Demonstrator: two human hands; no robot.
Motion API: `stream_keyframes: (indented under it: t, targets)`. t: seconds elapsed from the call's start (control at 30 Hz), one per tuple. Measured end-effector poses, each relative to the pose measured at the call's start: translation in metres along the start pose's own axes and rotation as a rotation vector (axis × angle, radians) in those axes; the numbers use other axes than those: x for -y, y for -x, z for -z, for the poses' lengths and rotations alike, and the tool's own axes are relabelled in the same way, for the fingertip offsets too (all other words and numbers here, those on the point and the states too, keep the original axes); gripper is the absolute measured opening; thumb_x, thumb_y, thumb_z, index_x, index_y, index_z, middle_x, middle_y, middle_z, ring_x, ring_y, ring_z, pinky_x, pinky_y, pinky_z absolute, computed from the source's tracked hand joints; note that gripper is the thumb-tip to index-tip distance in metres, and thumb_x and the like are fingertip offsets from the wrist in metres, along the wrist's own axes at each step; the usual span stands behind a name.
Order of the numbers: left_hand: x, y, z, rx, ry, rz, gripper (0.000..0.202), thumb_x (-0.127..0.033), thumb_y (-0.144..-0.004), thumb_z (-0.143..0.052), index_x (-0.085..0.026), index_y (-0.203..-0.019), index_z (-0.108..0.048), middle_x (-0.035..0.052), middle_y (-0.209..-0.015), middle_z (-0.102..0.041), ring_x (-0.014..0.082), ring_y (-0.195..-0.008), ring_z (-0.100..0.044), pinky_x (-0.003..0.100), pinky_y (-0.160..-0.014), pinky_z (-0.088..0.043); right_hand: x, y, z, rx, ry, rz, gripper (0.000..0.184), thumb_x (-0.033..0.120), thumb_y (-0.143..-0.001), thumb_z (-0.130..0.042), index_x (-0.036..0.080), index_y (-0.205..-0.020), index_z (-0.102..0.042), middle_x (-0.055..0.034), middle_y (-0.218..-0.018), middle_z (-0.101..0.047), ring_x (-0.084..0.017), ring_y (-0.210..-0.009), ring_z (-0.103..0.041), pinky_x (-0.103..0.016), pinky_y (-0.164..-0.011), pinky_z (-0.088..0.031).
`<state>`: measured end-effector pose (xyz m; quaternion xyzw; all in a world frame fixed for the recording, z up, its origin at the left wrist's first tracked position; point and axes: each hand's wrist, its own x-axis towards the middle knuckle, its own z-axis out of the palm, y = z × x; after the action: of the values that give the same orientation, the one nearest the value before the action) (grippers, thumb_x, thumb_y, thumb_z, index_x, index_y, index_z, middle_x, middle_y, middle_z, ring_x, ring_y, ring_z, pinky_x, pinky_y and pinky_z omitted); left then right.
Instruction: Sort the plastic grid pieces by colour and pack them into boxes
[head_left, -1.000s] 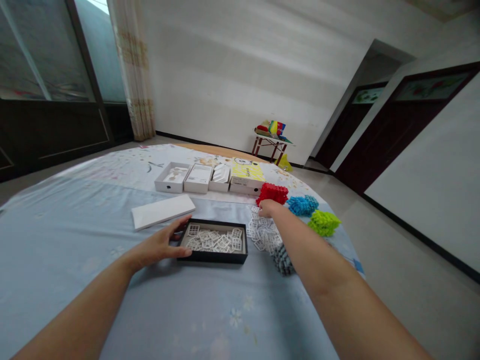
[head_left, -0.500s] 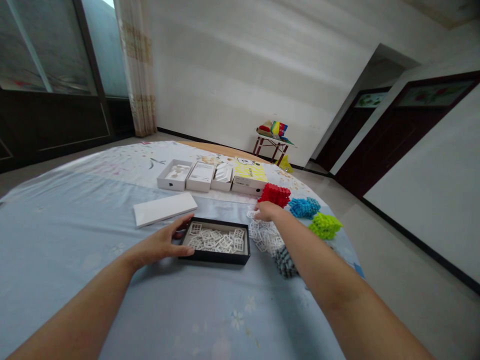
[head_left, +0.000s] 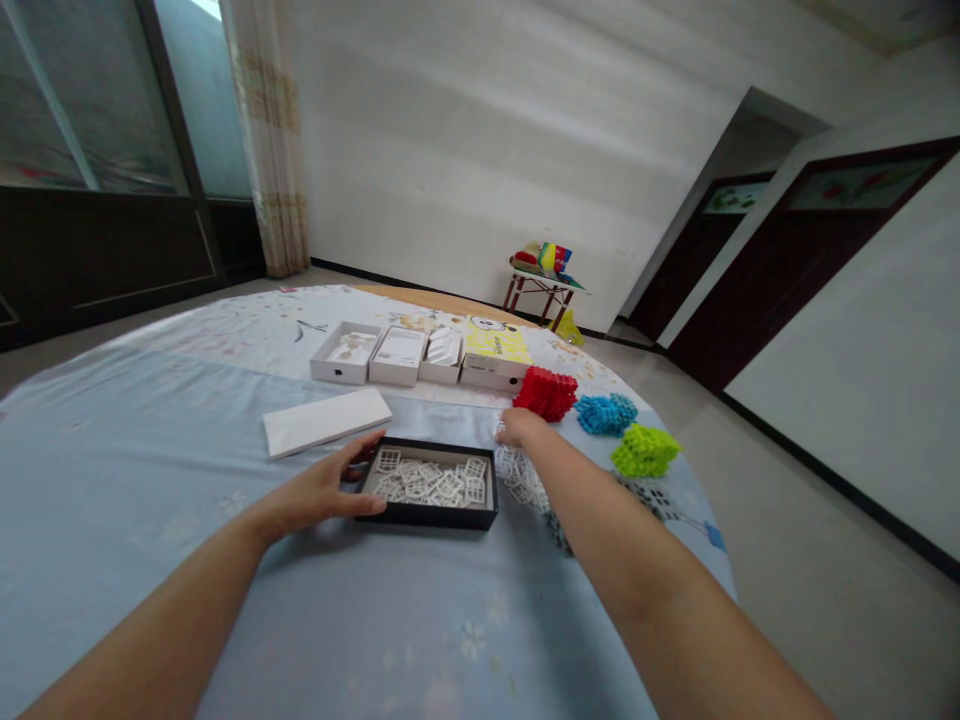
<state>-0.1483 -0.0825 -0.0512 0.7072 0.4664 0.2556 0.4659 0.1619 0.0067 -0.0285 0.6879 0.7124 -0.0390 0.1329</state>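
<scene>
My left hand (head_left: pixel 337 487) grips the left end of a black open box (head_left: pixel 442 515), its thumb at the front edge and its fingers at the back corner. Inside the box lie many small white plastic grid pieces (head_left: pixel 427 482), loosely heaped. Just right of the box is a pile of similar white grid pieces (head_left: pixel 523 478), partly hidden by my right forearm. At the far end of that pile, my right hand (head_left: pixel 519 428) is closed, with a white grid piece at its fingertips. Part of a grey clump of pieces (head_left: pixel 559 536) shows beneath the forearm.
A white lid (head_left: pixel 326 422) lies behind my left hand. Further back stand three white boxes (head_left: pixel 394 372) and a yellow-topped box (head_left: pixel 495 348). Red (head_left: pixel 546 393), blue (head_left: pixel 606 413) and lime-green (head_left: pixel 645 450) clumps sit along the right, near the table's edge.
My right hand and forearm have shifted slightly left and nearer over the white pile, covering more of the grey clump. My left hand keeps hold of the black box.
</scene>
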Motion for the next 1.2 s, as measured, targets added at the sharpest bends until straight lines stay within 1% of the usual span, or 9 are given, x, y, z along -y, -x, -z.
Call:
stream_keyframes:
  t: [0.2, 0.37, 0.47, 0.53, 0.67, 0.8, 1.0, 1.07, 1.2]
  targets:
    - [0.000, 0.000, 0.000, 0.003, 0.016, 0.013, 0.096, -0.042, -0.062, -0.073, -0.022, -0.143, -0.026, 0.0121, -0.140, -0.045, 0.0293, -0.122, -0.048, 0.041, -0.100, -0.041, 0.008, 0.018, 0.002, -0.046, -0.023, 0.050, 0.032, 0.017, -0.068, -0.066, 0.016, -0.100, -0.069, -0.0145, -0.104, -0.068, -0.026, -0.094, -0.064, -0.028, -0.075, -0.048]
    - [0.003, -0.001, 0.000, -0.007, -0.012, -0.010, 0.094, -0.044, -0.062, -0.072, -0.025, -0.143, -0.027, 0.0108, -0.141, -0.045, 0.0291, -0.122, -0.048, 0.043, -0.102, -0.039, 0.004, 0.039, 0.006, -0.181, -0.099, 0.085, 0.025, 0.015, -0.080, -0.053, 0.017, -0.101, -0.067, -0.0135, -0.105, -0.067, -0.024, -0.099, -0.062, -0.029, -0.081, -0.045]
    - [0.005, -0.002, 0.000, -0.005, -0.008, -0.030, 0.094, -0.044, -0.062, -0.072, -0.025, -0.143, -0.027, 0.0105, -0.141, -0.044, 0.0286, -0.122, -0.048, 0.042, -0.102, -0.039, -0.001, 0.060, 0.011, -0.283, -0.161, 0.114, 0.026, 0.019, -0.087, -0.046, 0.018, -0.108, -0.062, -0.0104, -0.108, -0.067, -0.021, -0.103, -0.060, -0.027, -0.085, -0.042]
    - [0.005, -0.003, 0.000, -0.005, -0.005, -0.024, 0.094, -0.043, -0.062, -0.073, -0.025, -0.143, -0.028, 0.0106, -0.141, -0.044, 0.0287, -0.122, -0.049, 0.042, -0.101, -0.040, -0.002, 0.076, 0.014, -0.380, -0.268, 0.161, 0.026, 0.021, -0.089, -0.045, 0.018, -0.110, -0.060, -0.0081, -0.107, -0.067, -0.019, -0.101, -0.060, -0.025, -0.085, -0.042]
    - [0.004, -0.003, 0.000, -0.007, -0.011, -0.010, 0.094, -0.042, -0.062, -0.073, -0.024, -0.143, -0.028, 0.0110, -0.140, -0.045, 0.0294, -0.121, -0.049, 0.042, -0.101, -0.040, 0.006, 0.102, 0.019, -0.537, -0.579, 0.317, 0.020, 0.020, -0.085, -0.053, 0.018, -0.101, -0.063, -0.0049, -0.096, -0.069, -0.017, -0.090, -0.063, -0.026, -0.081, -0.044]
    - [0.000, -0.001, -0.001, -0.020, -0.025, 0.009, 0.092, -0.042, -0.064, -0.071, -0.025, -0.143, -0.027, 0.0095, -0.144, -0.041, 0.0283, -0.124, -0.046, 0.040, -0.103, -0.038, 0.023, 0.111, 0.019, -0.516, -0.690, 0.464, 0.022, 0.017, -0.083, -0.054, 0.019, -0.102, -0.065, -0.0044, -0.099, -0.069, -0.018, -0.094, -0.062, -0.029, -0.086, -0.045]
    - [-0.005, -0.001, -0.002, -0.044, -0.067, 0.001, 0.091, -0.043, -0.062, -0.072, -0.026, -0.142, -0.030, 0.0094, -0.143, -0.041, 0.0298, -0.124, -0.046, 0.043, -0.103, -0.038, 0.032, 0.116, 0.013, -0.435, -0.808, 0.598, 0.041, 0.016, -0.082, -0.054, 0.025, -0.122, -0.056, -0.0047, -0.121, -0.061, -0.018, -0.109, -0.058, -0.035, -0.090, -0.047]
    - [-0.004, -0.001, -0.002, -0.050, -0.061, 0.002, 0.092, -0.043, -0.062, -0.072, -0.025, -0.142, -0.031, 0.0101, -0.143, -0.042, 0.0306, -0.123, -0.047, 0.043, -0.103, -0.038, 0.029, 0.120, 0.013, -0.466, -0.835, 0.597, 0.039, 0.018, -0.083, -0.055, 0.025, -0.122, -0.056, -0.0048, -0.119, -0.062, -0.018, -0.106, -0.059, -0.034, -0.088, -0.048]
    - [0.001, -0.004, 0.000, -0.041, -0.063, 0.003, 0.091, -0.043, -0.062, -0.073, -0.026, -0.142, -0.031, 0.0104, -0.143, -0.041, 0.0311, -0.124, -0.045, 0.043, -0.103, -0.038, 0.025, 0.138, 0.010, -0.537, -0.842, 0.576, 0.026, 0.022, -0.085, -0.053, 0.020, -0.109, -0.064, -0.0053, -0.104, -0.069, -0.016, -0.093, -0.064, -0.030, -0.084, -0.049]
